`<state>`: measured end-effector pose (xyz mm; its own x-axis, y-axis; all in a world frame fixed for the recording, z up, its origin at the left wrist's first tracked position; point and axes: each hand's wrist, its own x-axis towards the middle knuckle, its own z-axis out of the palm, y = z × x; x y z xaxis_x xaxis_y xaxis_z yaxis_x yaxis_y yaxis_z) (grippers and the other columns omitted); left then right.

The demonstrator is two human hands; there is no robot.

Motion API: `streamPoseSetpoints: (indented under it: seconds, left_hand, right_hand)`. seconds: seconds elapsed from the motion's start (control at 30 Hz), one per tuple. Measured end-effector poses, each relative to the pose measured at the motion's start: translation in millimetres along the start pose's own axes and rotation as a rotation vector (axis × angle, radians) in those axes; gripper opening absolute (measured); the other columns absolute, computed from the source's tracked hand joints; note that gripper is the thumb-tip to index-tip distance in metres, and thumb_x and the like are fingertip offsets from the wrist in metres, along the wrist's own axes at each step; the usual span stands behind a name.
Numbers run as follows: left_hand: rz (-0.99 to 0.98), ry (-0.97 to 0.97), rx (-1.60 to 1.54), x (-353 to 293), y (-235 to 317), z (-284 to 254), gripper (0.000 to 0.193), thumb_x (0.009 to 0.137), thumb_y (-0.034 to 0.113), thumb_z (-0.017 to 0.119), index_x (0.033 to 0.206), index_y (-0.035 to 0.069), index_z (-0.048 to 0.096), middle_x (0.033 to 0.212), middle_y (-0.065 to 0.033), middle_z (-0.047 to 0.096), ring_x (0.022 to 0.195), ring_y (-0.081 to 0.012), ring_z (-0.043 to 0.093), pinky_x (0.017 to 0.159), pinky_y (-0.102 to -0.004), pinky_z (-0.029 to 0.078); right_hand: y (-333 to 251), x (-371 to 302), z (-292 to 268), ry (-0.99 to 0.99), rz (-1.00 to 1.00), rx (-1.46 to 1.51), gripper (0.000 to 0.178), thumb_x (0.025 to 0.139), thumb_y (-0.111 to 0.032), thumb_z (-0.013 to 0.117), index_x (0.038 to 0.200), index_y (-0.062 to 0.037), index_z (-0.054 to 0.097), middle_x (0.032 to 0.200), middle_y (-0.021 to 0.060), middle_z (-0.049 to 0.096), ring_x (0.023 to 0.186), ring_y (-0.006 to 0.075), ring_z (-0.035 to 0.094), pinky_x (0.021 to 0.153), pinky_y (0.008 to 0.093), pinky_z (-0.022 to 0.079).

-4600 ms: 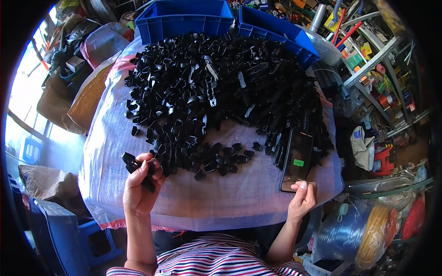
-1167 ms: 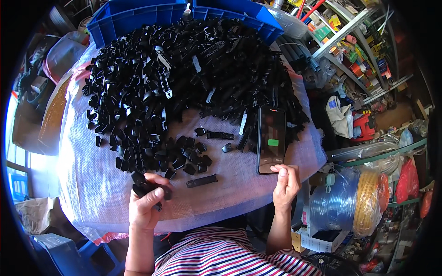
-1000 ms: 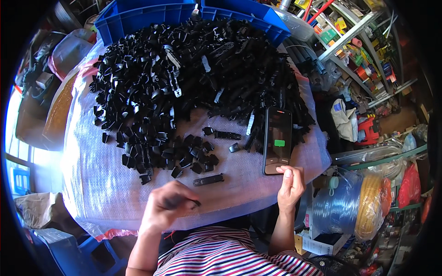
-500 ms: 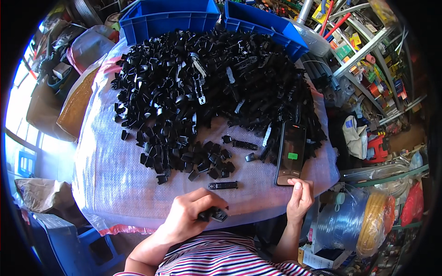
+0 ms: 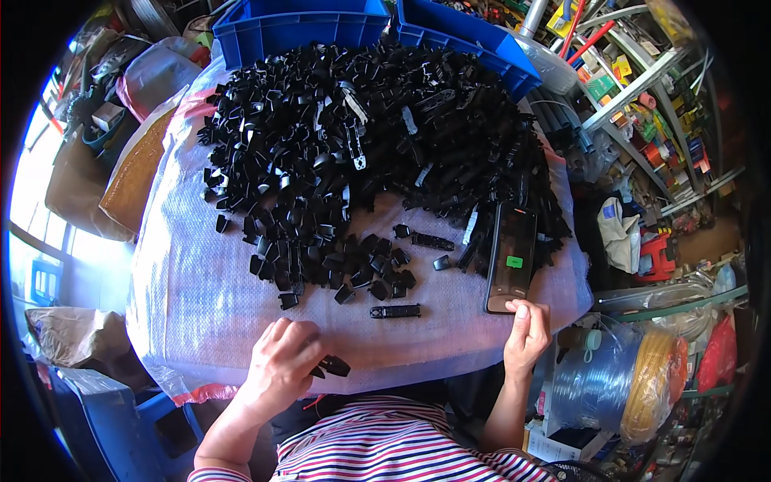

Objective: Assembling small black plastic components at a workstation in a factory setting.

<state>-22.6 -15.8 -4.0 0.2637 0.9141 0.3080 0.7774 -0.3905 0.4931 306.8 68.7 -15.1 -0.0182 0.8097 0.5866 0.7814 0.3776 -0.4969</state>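
My left hand (image 5: 281,365) is over the near edge of the sack-covered surface, its fingers curled in. Black plastic parts (image 5: 333,366) stick out from under its fingertips; the fingers partly hide them. My right hand (image 5: 526,337) is closed at the lower edge of a dark smartphone (image 5: 511,249), thumb and fingertip at its bottom corner. A green patch glows on the phone's screen. Just beyond my left hand, a slim black clip-like part (image 5: 395,311) lies by itself. Farther off spreads a big heap of black plastic parts (image 5: 345,136), with small curved pieces (image 5: 377,261) at its near side.
Two blue plastic bins (image 5: 301,36) stand behind the heap. The surface wears a whitish woven sack (image 5: 193,281). On the right are crowded metal shelves (image 5: 642,104) and a wrapped coil of tubing (image 5: 598,386). A blue plastic stool (image 5: 104,418) is at lower left.
My left hand has moved left and slightly away from me, with the black parts at its fingers. My right hand remains at the phone's lower edge. The whole view has shifted a little.
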Motion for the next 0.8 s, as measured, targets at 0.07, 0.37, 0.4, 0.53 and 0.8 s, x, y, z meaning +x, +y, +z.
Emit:
streamPoseSetpoints:
  seconds: [0.07, 0.37, 0.4, 0.53, 0.8]
  left_hand:
    - [0.003, 0.028, 0.011, -0.4, 0.1, 2.9, 0.044, 0.049, -0.001, 0.062, 0.092, 0.009, 0.062, 0.092, -0.007, 0.055, 0.081, -0.0252, 0.054, 0.069, -0.0354, 0.046]
    - [-0.037, 0.104, -0.085, -4.8, -5.5, 5.5, 0.047, 0.049, -0.001, 0.063, 0.095, 0.007, 0.062, 0.089, -0.0054, 0.061, 0.077, -0.0243, 0.055, 0.066, -0.0331, 0.046]
    - [-0.028, 0.114, -0.098, -4.7, -6.2, 5.9, 0.047, 0.049, 0.0, 0.064, 0.095, 0.007, 0.062, 0.089, -0.0056, 0.062, 0.077, -0.0242, 0.055, 0.065, -0.0329, 0.046]
    - [-0.007, 0.091, -0.084, -4.0, -8.4, 4.4, 0.041, 0.051, 0.0, 0.067, 0.091, 0.005, 0.062, 0.087, -0.0073, 0.062, 0.074, -0.0239, 0.056, 0.065, -0.0307, 0.046]
    - [-0.594, 0.399, -1.466, 16.6, 4.3, 14.8, 0.019, 0.071, 0.008, 0.07, 0.085, 0.002, 0.059, 0.081, -0.0099, 0.063, 0.075, -0.0166, 0.059, 0.07, -0.0261, 0.046]
  right_hand:
    - [0.1, -0.4, 0.2, -0.01, 0.008, 0.005, 0.016, 0.088, -0.009, 0.052, 0.08, 0.0011, 0.061, 0.077, 0.008, 0.063, 0.074, 0.022, 0.055, 0.068, 0.0315, 0.044]
    - [1.9, 0.4, 0.1, 0.004, -0.005, -0.023, 0.015, 0.088, -0.009, 0.052, 0.082, 0.0008, 0.061, 0.075, 0.0081, 0.062, 0.073, 0.0222, 0.055, 0.067, 0.0321, 0.044]
    - [1.7, 1.3, -0.2, -0.003, -0.019, -0.036, 0.016, 0.089, -0.01, 0.05, 0.083, 0.0012, 0.061, 0.075, 0.0086, 0.062, 0.072, 0.0214, 0.056, 0.066, 0.0311, 0.044]
    - [-0.5, 1.9, 0.2, -0.012, -0.064, -0.07, 0.01, 0.085, -0.008, 0.055, 0.083, -0.001, 0.062, 0.075, 0.0083, 0.062, 0.072, 0.0221, 0.055, 0.067, 0.0329, 0.045]
    - [-97.1, 12.7, 49.9, -0.42, -0.348, 0.162, 0.037, 0.065, -0.008, 0.074, 0.1, -0.0048, 0.063, 0.094, 0.0074, 0.062, 0.081, 0.0236, 0.054, 0.072, 0.0324, 0.044]
